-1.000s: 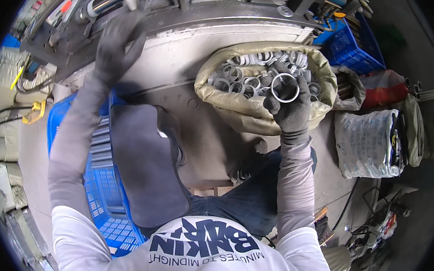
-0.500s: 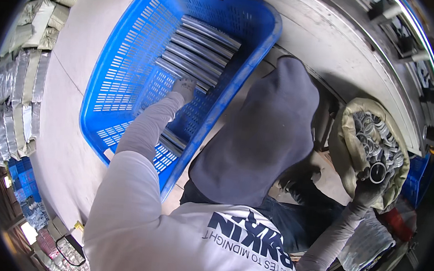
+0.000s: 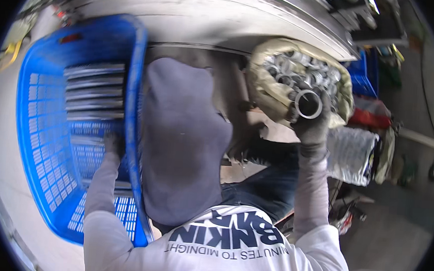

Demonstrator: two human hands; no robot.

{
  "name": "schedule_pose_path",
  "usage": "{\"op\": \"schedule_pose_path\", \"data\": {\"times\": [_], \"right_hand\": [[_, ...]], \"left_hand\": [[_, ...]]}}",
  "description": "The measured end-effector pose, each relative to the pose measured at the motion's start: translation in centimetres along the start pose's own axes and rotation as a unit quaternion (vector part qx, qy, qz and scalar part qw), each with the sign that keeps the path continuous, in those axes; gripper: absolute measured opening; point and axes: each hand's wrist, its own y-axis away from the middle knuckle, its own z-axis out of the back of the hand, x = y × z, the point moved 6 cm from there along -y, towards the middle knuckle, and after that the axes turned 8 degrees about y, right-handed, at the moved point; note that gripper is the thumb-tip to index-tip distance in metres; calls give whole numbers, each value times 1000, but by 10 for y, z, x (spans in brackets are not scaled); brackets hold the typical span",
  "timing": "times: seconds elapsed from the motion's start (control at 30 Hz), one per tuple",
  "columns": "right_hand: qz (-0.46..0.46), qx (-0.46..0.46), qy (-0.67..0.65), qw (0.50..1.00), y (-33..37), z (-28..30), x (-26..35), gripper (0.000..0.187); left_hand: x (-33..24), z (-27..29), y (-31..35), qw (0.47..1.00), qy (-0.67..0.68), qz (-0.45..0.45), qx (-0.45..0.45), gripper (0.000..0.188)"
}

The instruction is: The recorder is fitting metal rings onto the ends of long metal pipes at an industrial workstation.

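Note:
In the blue basket [image 3: 136, 79] at the left lie several metal tubes [image 3: 95, 90], side by side, with more tubing near the basket's front end. My gloved left hand [image 3: 114, 144] is inside the basket, close to its right wall and apart from the row of tubes; its fingers are dark and smeared by motion. My gloved right hand [image 3: 312, 129] grips a round metal ring [image 3: 297, 107], held with its round opening facing up. Just beyond that hand stands a beige sack [image 3: 264, 88] full of metal rings [image 3: 309, 71].
A grey cloth [image 3: 184, 133] lies over my leg between basket and sack. Metal machinery [image 3: 330, 22] and a pale ledge [image 3: 195, 18] run along the far side. Right of the sack are a blue bin [image 3: 366, 75], a red bundle [image 3: 372, 112] and a silver-wrapped package [image 3: 350, 155].
The view has swung right, so basket and sack appear farther left. My left hand has moved away from the tubes toward the basket's near end. My right hand still holds the ring by the sack.

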Motion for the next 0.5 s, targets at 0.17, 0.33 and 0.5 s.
{"op": "schedule_pose_path", "data": {"times": [0.17, 0.33, 0.5], "right_hand": [[7, 68, -91, 994, 8, -12, -2, 75], [-20, 75, -116, 990, 14, -17, -15, 67], [74, 5, 102, 992, 34, -12, -15, 62]], "left_hand": [[54, 13, 11, 800, 590, 45, -101, 43], [30, 185, 21, 806, 557, 82, -181, 31], [-21, 425, 71, 710, 645, -6, -283, 40]]}}
